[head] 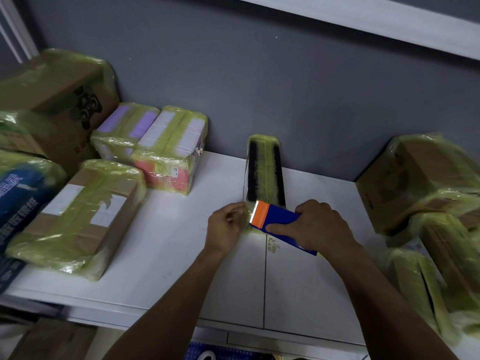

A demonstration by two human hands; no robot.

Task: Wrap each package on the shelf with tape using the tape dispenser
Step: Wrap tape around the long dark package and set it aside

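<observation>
The long black package (264,170) lies in the middle of the white shelf (181,255). Its far end touches the grey wall (285,87) and its near end is between the two hands. It is covered along the middle with yellow-green tape (263,154).

The right hand (320,227) grips the blue tape dispenser (279,219), with the fingers (275,228) curled around its body. The orange toothed end of the dispenser lies on the near end of the package. The left hand (224,227) is just beside this orange end, and its curled fingers pinch the tape there.

The other parcels are all closed and taped, so what is inside cannot be seen. A brown box (85,209), a pink parcel (168,152) and a big carton (59,84) stand on the left, and more brown boxes (420,175) on the right.
</observation>
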